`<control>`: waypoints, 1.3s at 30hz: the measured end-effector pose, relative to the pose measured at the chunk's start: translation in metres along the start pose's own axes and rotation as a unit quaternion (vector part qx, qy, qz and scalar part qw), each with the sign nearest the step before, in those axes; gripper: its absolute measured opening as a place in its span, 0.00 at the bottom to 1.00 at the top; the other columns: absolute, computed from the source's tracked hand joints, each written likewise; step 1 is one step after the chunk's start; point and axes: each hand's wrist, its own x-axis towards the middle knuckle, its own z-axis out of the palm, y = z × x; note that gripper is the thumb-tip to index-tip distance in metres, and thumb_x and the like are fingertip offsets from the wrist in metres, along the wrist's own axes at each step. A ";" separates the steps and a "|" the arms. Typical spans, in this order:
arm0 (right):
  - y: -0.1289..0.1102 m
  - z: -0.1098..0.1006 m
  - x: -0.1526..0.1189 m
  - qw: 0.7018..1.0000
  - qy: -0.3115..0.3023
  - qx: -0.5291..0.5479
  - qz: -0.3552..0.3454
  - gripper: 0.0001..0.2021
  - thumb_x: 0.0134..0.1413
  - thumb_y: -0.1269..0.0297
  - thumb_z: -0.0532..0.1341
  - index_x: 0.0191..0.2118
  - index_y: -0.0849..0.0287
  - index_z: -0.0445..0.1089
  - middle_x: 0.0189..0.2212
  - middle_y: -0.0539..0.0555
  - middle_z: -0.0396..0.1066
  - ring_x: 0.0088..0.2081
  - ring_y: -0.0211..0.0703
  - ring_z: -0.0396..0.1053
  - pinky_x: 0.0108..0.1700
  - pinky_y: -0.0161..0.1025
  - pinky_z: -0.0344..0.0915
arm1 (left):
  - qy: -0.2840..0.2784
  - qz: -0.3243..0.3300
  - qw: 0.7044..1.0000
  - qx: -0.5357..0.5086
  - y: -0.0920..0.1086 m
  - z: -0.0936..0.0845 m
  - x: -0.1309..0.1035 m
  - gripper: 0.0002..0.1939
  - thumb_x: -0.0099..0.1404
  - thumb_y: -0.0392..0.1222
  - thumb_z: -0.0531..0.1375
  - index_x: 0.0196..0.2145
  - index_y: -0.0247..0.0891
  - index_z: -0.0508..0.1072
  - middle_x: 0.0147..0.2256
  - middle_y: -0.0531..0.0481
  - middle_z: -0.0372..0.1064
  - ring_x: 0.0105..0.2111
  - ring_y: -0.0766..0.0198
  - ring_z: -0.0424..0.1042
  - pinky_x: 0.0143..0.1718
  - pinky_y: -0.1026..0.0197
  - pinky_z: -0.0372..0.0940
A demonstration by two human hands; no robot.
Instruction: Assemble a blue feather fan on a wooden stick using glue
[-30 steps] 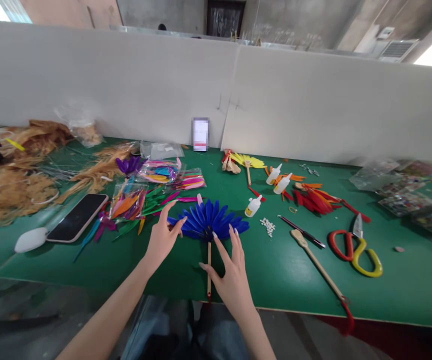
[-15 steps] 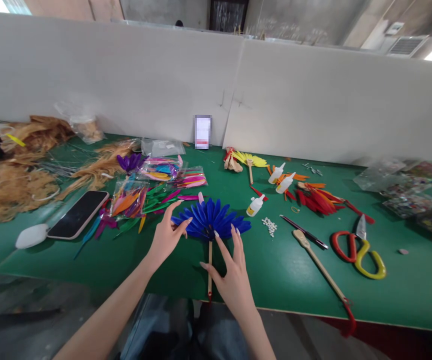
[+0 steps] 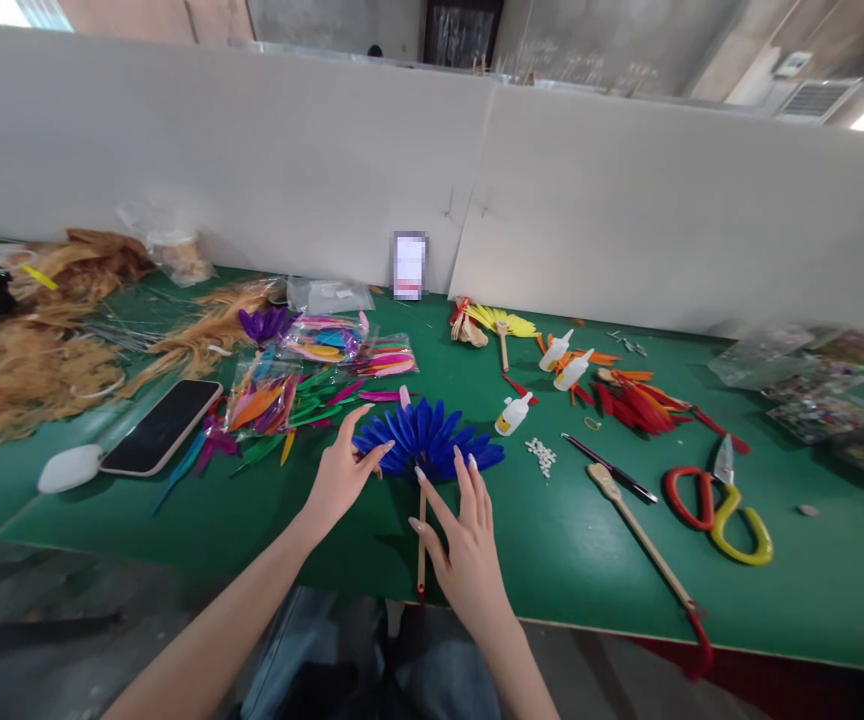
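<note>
A fan of deep blue feathers [image 3: 426,432] lies at the middle of the green table, its thin wooden handle [image 3: 422,550] pointing toward me. My left hand [image 3: 340,472] is at the fan's left edge with thumb and index finger apart. Whether those fingertips press on the outer feathers, I cannot tell. My right hand [image 3: 466,525] spreads over the lower right of the fan. Its index fingertip rests at the base of the feathers, where they meet the handle, and its thumb is beside the handle. The other right fingers lie along the right-hand feathers.
To the right are a glue bottle [image 3: 513,413], white beads [image 3: 541,457], a pen [image 3: 612,470], a bare wooden stick [image 3: 642,530] and scissors [image 3: 721,510]. Bagged feathers [image 3: 263,398] and a phone [image 3: 163,428] lie left. Behind stands a white partition [image 3: 289,160].
My right index fingertip has slid slightly left onto the base of the feathers. The left hand stays at the fan's left edge. The whole view has shifted a little.
</note>
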 end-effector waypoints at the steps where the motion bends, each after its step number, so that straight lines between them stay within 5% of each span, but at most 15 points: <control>1: 0.000 0.000 0.001 1.000 0.001 -0.009 -0.009 0.24 0.63 0.61 0.52 0.63 0.48 0.53 0.68 0.54 0.30 0.67 0.60 0.34 0.60 0.61 0.53 | 0.002 -0.001 1.000 -0.008 -0.001 0.000 0.000 0.36 0.59 0.57 0.59 0.60 0.41 0.55 0.18 0.57 0.71 0.22 0.59 0.74 0.26 0.63 0.64; 11: 0.005 0.000 0.013 0.998 0.007 -0.040 -0.051 0.24 0.63 0.62 0.52 0.63 0.50 0.53 0.68 0.58 0.34 0.67 0.60 0.35 0.61 0.62 0.49 | 0.009 -0.019 0.999 -0.045 -0.007 -0.003 0.002 0.36 0.58 0.58 0.59 0.59 0.42 0.57 0.18 0.57 0.70 0.19 0.61 0.71 0.22 0.65 0.61; 16: 0.004 0.000 0.012 0.997 0.042 -0.018 -0.060 0.22 0.62 0.62 0.53 0.61 0.54 0.56 0.64 0.63 0.48 0.65 0.59 0.44 0.59 0.61 0.53 | -0.019 -0.012 0.997 -0.074 -0.004 -0.004 0.002 0.34 0.60 0.56 0.58 0.60 0.41 0.55 0.18 0.57 0.68 0.17 0.63 0.68 0.18 0.66 0.59; 20: 0.003 -0.004 0.002 0.988 0.146 0.030 0.033 0.11 0.60 0.56 0.56 0.39 0.60 0.67 0.38 0.59 0.69 0.42 0.49 0.69 0.41 0.44 0.69 | 0.020 -0.012 0.989 -0.147 -0.006 -0.017 0.002 0.31 0.63 0.55 0.55 0.59 0.40 0.56 0.16 0.59 0.62 0.16 0.64 0.67 0.16 0.68 0.57; 24: -0.006 -0.003 -0.003 0.988 0.065 0.004 0.137 0.19 0.52 0.44 0.59 0.29 0.57 0.61 0.23 0.49 0.65 0.24 0.39 0.66 0.22 0.34 0.60 | 0.054 -0.025 0.983 -0.175 -0.011 -0.038 -0.009 0.32 0.63 0.57 0.54 0.60 0.40 0.55 0.16 0.58 0.62 0.15 0.64 0.67 0.13 0.67 0.57; 27: -0.014 0.002 0.001 0.987 0.011 -0.071 0.143 0.20 0.49 0.44 0.62 0.26 0.57 0.60 0.21 0.49 0.65 0.24 0.41 0.68 0.21 0.33 0.54 | 0.039 -0.049 0.981 -0.182 -0.010 -0.051 -0.026 0.32 0.63 0.57 0.54 0.60 0.41 0.55 0.23 0.52 0.70 0.22 0.58 0.73 0.17 0.64 0.62; 33: -0.020 0.015 0.009 0.989 -0.010 -0.127 0.072 0.13 0.56 0.65 0.60 0.21 0.58 0.62 0.17 0.49 0.67 0.17 0.38 0.65 0.20 0.36 0.43 | 0.012 -0.071 0.982 -0.173 -0.004 -0.064 -0.060 0.26 0.65 0.54 0.53 0.57 0.42 0.59 0.29 0.51 0.73 0.36 0.57 0.74 0.43 0.55 0.66; 39: -0.019 0.017 0.008 0.994 0.030 -0.100 0.038 0.18 0.62 0.65 0.50 0.19 0.57 0.60 0.15 0.48 0.65 0.15 0.35 0.62 0.21 0.36 0.44 | -0.116 -0.140 0.951 -0.250 -0.013 -0.055 -0.082 0.27 0.62 0.58 0.54 0.53 0.39 0.63 0.17 0.60 0.57 0.16 0.66 0.61 0.21 0.62 0.63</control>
